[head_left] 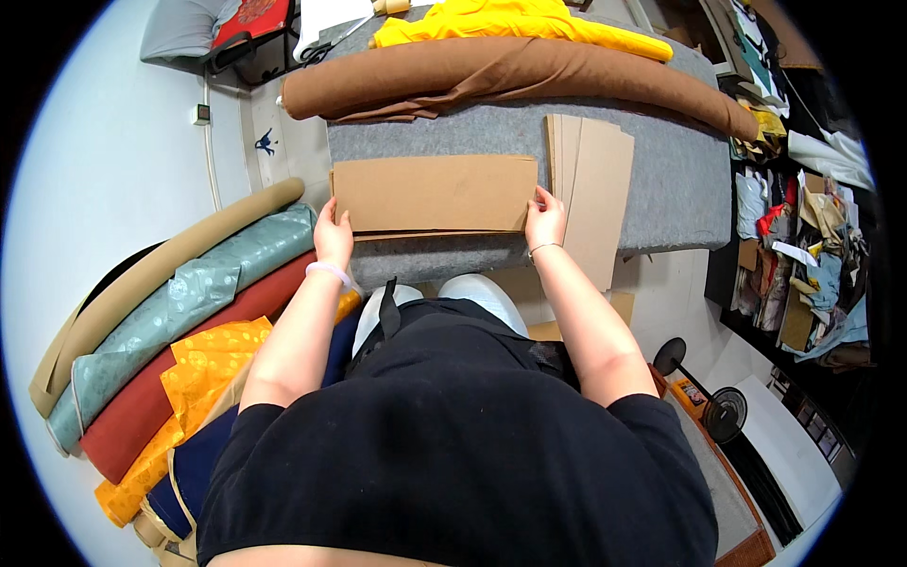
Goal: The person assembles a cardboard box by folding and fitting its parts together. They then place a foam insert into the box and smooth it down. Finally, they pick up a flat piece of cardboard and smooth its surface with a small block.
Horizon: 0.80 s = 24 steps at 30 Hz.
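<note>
Left hand: grips the left short end of the card sheets, thumb on top and the other fingers tucked under, clamped on the stack.
Right hand: holds the right short end the same way, fingers closed on the edge, just beside the second pile.
Card sheets: a flat stack of brown rectangles, long side across, lying at the near edge of the worktop; a lower sheet peeps out along the near side, so the edges are not yet flush.
Second pile: more brown card, fanned a little, standing lengthwise to the right, its near end hanging over the worktop edge.
Worktop: covered in grey felt, with a brown roll across the far side and yellow cloth behind that.
Floor, left: fabric bolts in tan, pale green, rust, orange and navy, leaning side by side.
Step in hand, as I read it: squaring the stack.
Doing it well: keep both grips level, push the ends inward evenly, tap the near edge against the felt until the stray sheet lines up, and keep clear of the right-hand pile.
</note>
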### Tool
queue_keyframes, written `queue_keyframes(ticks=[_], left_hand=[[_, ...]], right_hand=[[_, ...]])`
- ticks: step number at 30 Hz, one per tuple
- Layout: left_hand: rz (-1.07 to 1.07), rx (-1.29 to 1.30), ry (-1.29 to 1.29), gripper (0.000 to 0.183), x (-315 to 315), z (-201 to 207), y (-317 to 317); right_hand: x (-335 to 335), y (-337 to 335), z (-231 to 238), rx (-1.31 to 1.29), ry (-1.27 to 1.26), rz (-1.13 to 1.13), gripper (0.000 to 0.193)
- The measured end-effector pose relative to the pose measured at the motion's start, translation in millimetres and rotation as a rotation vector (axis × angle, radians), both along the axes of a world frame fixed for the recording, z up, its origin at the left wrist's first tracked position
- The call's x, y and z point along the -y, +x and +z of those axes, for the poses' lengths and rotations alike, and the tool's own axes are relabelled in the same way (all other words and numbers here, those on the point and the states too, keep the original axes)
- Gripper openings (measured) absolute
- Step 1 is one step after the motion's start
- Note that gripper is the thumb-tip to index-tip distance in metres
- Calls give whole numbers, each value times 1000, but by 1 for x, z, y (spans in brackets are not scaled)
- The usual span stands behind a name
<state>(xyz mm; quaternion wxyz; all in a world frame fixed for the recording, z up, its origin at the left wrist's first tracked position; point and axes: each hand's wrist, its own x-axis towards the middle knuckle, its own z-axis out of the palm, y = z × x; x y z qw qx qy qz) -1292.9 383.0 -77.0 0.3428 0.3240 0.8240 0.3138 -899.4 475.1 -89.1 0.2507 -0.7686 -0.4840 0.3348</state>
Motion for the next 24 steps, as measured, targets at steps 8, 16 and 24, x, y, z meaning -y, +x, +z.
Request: queue_keyframes(ticks=[8, 16, 24], left_hand=[[39, -65, 16, 47, 25, 2, 6], [324, 545, 93, 37, 8, 87, -23], [521, 405, 229, 41, 87, 137, -128]], right_hand=[[9, -4, 3, 65, -2, 111, 37], [7, -3, 20, -569, 27, -40, 28], [-32, -37, 25, -15, -96, 777, 33]])
